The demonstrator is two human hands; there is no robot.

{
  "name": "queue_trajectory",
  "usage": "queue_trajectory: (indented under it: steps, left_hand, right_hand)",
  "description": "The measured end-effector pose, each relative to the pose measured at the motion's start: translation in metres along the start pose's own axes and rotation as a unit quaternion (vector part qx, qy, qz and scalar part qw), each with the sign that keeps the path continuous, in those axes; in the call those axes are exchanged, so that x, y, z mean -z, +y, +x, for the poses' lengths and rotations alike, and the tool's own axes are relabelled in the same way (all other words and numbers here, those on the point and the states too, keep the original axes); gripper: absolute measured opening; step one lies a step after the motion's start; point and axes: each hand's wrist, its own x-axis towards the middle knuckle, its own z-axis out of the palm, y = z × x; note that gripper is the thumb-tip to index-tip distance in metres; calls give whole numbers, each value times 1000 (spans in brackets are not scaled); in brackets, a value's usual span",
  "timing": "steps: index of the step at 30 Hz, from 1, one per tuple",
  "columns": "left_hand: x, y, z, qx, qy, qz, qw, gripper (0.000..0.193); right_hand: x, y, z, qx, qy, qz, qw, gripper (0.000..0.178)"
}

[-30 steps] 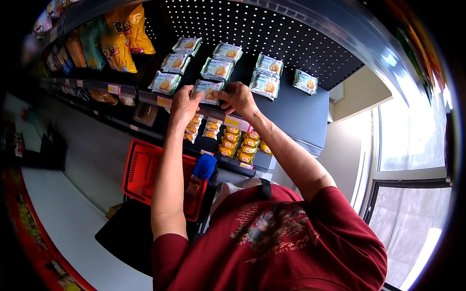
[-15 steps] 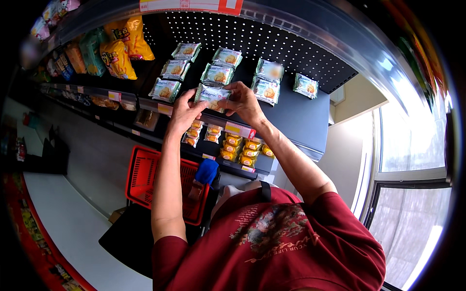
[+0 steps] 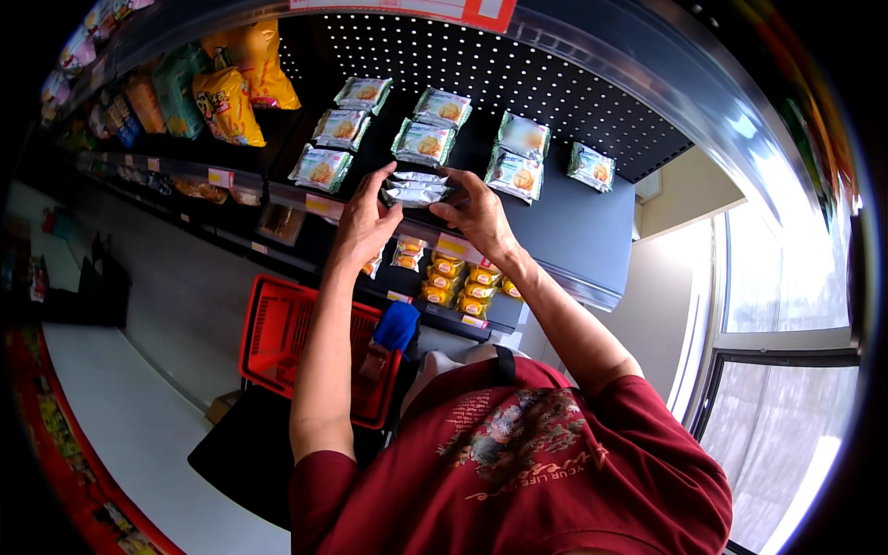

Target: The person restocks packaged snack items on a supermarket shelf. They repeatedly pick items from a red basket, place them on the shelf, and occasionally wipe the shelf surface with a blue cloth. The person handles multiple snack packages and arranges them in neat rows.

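Note:
Between my hands is a small stack of green-and-white biscuit packets (image 3: 417,189), tipped so that their silvery edges face me. My left hand (image 3: 367,227) grips the stack's left side, fingers at the far corner and thumb nearer. On the other side my right hand (image 3: 477,213) grips it with curled fingers and thumb. The stack is at the front edge of the dark shelf (image 3: 564,236). Just behind it lies the middle row of like packets (image 3: 424,141). Another row of packets (image 3: 321,167) is at the left, and more packets (image 3: 515,173) lie to the right.
A single packet (image 3: 591,167) lies at the far right, before the perforated back panel (image 3: 555,88). Yellow snack bags (image 3: 228,104) stand at the left. Small yellow cakes (image 3: 440,280) fill part of the lower shelf. A red basket (image 3: 264,328) is below, with a blue item (image 3: 396,326) at its edge.
The packets in my hands have tipped from printed face up to edges toward me. Both hands have turned with them. The view has shifted slightly.

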Motion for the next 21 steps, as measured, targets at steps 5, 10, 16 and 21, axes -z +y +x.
queue_trajectory:
  steps: [5,10,16,21]
  left_hand:
    - [-18,-14,3,-80,42,58,994,64]
    - [-20,-13,4,-95,42,55,993,64]
    - [-2,-12,-19,-97,53,-86,990,54]
    - [39,7,-65,22,-25,-241,970,40]
  right_hand:
    - [-8,2,-1,80,5,-94,992,58]
    - [-12,0,-1,115,22,-182,976,61]
    - [-14,-33,-5,94,-19,-104,990,57]
    - [-14,-64,-27,86,-43,-42,994,46]
